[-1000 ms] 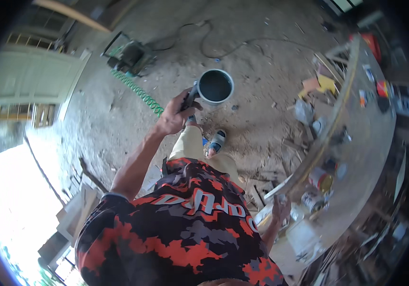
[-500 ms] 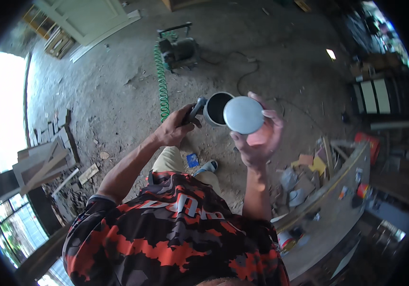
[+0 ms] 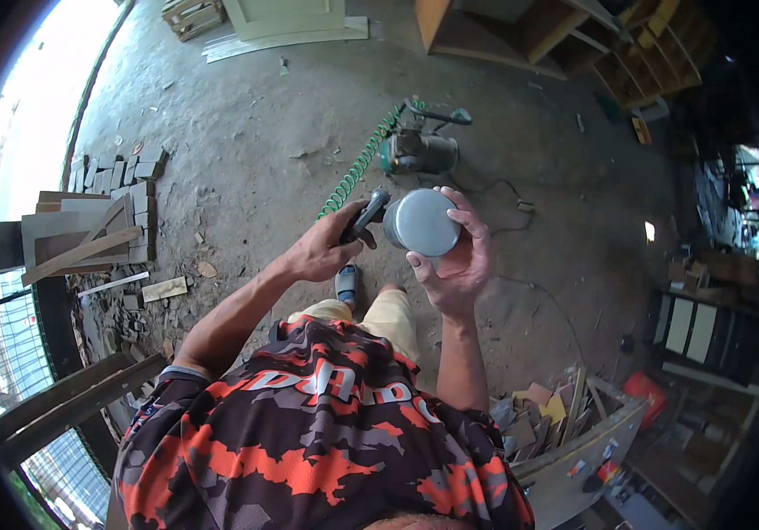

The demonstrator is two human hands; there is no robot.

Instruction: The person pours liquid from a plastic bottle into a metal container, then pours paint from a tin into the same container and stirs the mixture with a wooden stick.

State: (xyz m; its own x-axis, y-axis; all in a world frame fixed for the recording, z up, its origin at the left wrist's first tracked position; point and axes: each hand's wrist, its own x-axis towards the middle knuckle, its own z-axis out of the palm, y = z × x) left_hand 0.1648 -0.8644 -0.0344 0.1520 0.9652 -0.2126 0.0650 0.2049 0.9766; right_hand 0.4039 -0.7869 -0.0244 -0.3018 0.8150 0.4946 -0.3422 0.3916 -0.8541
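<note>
My left hand (image 3: 326, 244) is wrapped round the dark handle of a spray gun (image 3: 371, 212), held out in front of my chest. Attached to the gun's right side is a metal paint cup (image 3: 390, 226), whose mouth is covered by a round pale grey lid (image 3: 429, 221). Fingers and thumb of my right hand (image 3: 459, 269) grip the lid by its rim. Whether the lid is seated all the way down I cannot tell. A green coiled hose (image 3: 357, 173) runs down behind my left hand; its end is hidden there.
An air compressor (image 3: 422, 152) stands on the dirt floor ahead. Wood blocks and boards (image 3: 88, 231) are stacked at left. A scrap-filled bin (image 3: 565, 415) is at lower right, a wooden cabinet (image 3: 503, 35) at the far side. A cable (image 3: 543, 291) crosses the floor.
The lid, earlier held to the right of the open cup, now covers its mouth. My right hand has moved left with it. The view has shifted, showing more of the far side.
</note>
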